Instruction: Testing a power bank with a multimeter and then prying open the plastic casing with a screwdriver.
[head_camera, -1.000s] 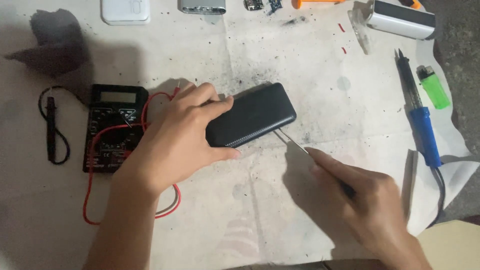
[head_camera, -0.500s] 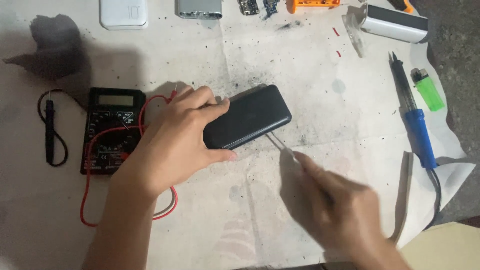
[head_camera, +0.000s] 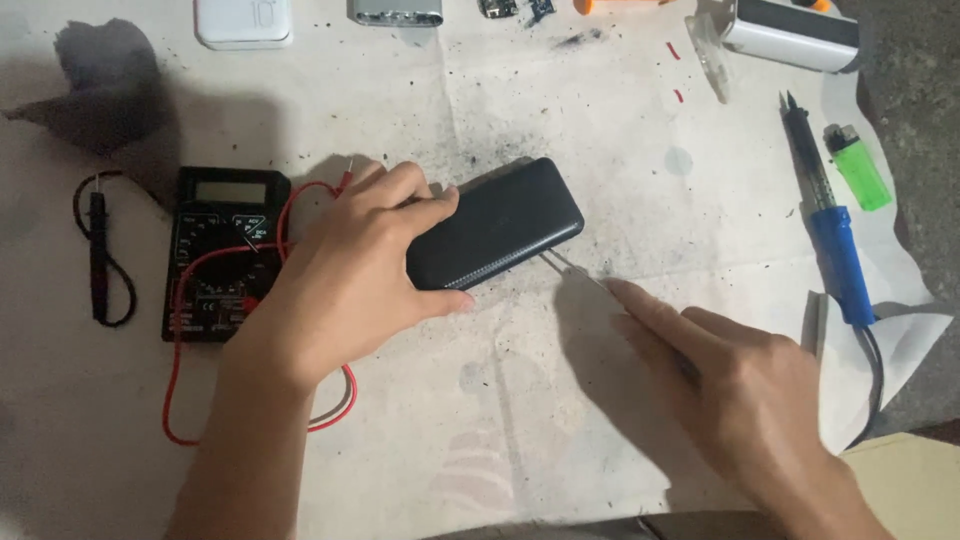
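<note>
Power bank (head_camera: 497, 222) lay tilted mid-sheet, pinned by the left hand while a thin tool touched its lower edge.

Nearest, the right hand (head_camera: 745, 385) was closed around a slim metal tool (head_camera: 573, 269), its tip at the bank's long lower side. The left hand (head_camera: 350, 275) was clamped over the bank's left end, fingers on top, thumb below. Left of it sat a black multimeter (head_camera: 222, 250) with red leads. At right lay a blue soldering iron (head_camera: 835, 250) and a green lighter (head_camera: 858, 166). Farthest, a white box (head_camera: 243, 20) and a white-and-black case (head_camera: 795, 32) lined the sheet's top edge.
</note>
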